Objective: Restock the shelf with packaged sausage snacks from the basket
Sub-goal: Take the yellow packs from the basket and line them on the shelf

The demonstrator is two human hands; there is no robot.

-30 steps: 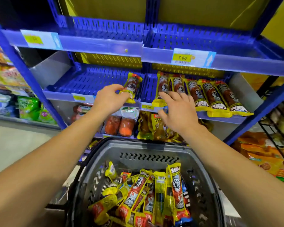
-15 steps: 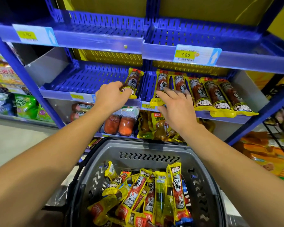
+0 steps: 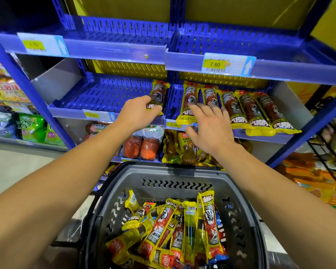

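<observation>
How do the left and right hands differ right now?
The left hand grips a sausage pack in the left shelf bin; the right hand holds nothing. Left fingers curl round that pack; right fingers are spread, tips touching the packs lined up in the right bin. Left is over a nearly bare bin, right over a stocked row. Both reach to the middle shelf above the basket.

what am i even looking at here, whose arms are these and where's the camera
There is no machine here: the camera sits on a person's head and looks forward and down, so the two bare arms are that person's own. They stand at a blue shop shelf. The left hand holds one yellow sausage pack at the right end of the left shelf tray. The right hand lies with spread fingers on a row of sausage packs on the right tray. Below, a grey basket holds many more snack packs waiting to be shelved.
</observation>
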